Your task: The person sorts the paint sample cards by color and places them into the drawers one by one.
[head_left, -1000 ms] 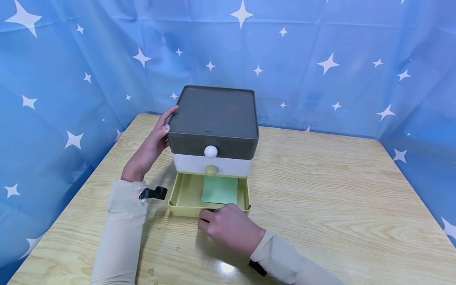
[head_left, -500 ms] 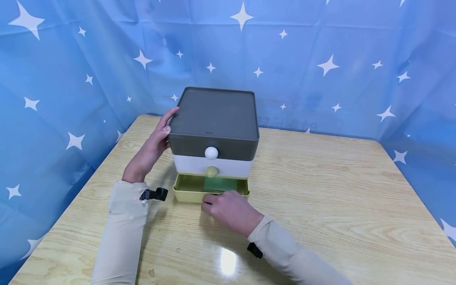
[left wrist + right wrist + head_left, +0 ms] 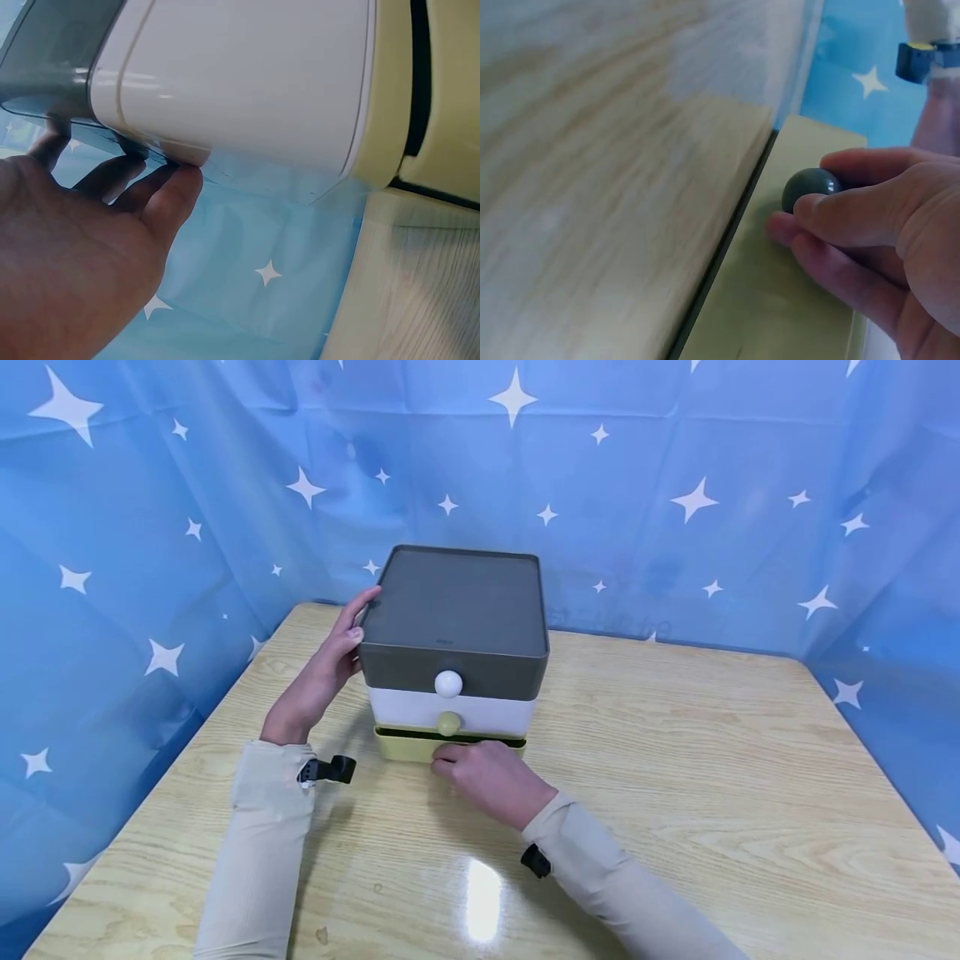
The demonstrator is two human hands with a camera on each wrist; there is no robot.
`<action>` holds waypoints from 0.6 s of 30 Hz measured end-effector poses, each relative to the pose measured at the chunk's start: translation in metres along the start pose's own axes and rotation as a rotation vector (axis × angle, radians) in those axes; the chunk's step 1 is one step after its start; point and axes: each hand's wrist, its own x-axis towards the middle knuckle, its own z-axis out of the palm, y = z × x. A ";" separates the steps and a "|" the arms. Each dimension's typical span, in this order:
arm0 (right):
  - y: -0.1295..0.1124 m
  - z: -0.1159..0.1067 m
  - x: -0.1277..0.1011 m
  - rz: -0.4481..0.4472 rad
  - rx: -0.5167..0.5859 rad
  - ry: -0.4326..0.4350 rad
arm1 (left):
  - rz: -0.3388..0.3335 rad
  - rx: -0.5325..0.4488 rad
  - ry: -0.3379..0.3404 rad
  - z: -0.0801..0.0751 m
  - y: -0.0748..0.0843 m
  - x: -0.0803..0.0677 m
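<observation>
Left hand: my left hand (image 3: pixel 321 675) lies flat against the left side of the drawer unit (image 3: pixel 453 610), fingers straight and relaxed, fingertips (image 3: pixel 178 184) touching the wall where the grey top meets the white body (nothing is gripped; it just presses there).

Right hand: my right hand (image 3: pixel 487 777) is at the front of the bottom drawer (image 3: pixel 401 744), fingers curled round its small dark knob (image 3: pixel 808 187); in the wrist view the thumb lies over the knob and the other fingers sit under it.

Bottom drawer: yellow-green, lowest of the three, almost fully in; only a narrow strip of it shows in front of the unit, with a thin dark gap above its front.

Drawer unit: it stands on the wooden table (image 3: pixel 675 760), toward the far edge; grey top drawer with a white knob (image 3: pixel 448 683), white middle drawer with an olive knob (image 3: pixel 448 723), both closed.

Around: a blue curtain with white stars (image 3: pixel 675 485) hangs behind and to both sides of the table (a black strap (image 3: pixel 330 770) shows at my left sleeve, another at my right).
</observation>
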 end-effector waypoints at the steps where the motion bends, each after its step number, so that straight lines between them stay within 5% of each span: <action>1: 0.001 0.001 0.000 0.004 0.003 0.002 | 0.000 0.000 0.000 0.000 0.000 0.000; 9: 0.009 0.005 0.002 -0.006 -0.050 0.008 | -0.003 0.007 0.002 0.002 0.001 0.000; 18: 0.015 0.010 0.003 0.009 0.015 0.076 | -0.013 0.023 0.010 0.002 0.002 0.000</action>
